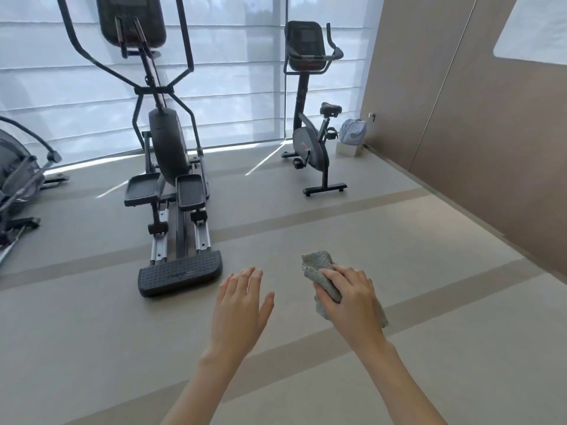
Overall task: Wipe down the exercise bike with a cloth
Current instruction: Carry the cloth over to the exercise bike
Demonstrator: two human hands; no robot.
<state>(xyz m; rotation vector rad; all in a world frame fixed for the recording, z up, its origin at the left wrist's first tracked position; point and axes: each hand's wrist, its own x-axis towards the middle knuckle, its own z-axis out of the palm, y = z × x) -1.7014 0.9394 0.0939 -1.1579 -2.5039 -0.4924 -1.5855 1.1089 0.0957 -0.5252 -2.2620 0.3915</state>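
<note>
right hand fingers curled round grey cloth, left hand fingers straight, empty

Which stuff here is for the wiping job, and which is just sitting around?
For the job: exercise bike, grey cloth gripped in the right hand, empty left hand.
Just there: elliptical trainer, blue bag by the wall, another machine at the left edge.

Bare floor is lying open on the near side of the exercise bike, leaving a wide way in. An elliptical trainer is standing well apart on the bike's left; a white box is crowding its saddle side, near the wall.
</note>
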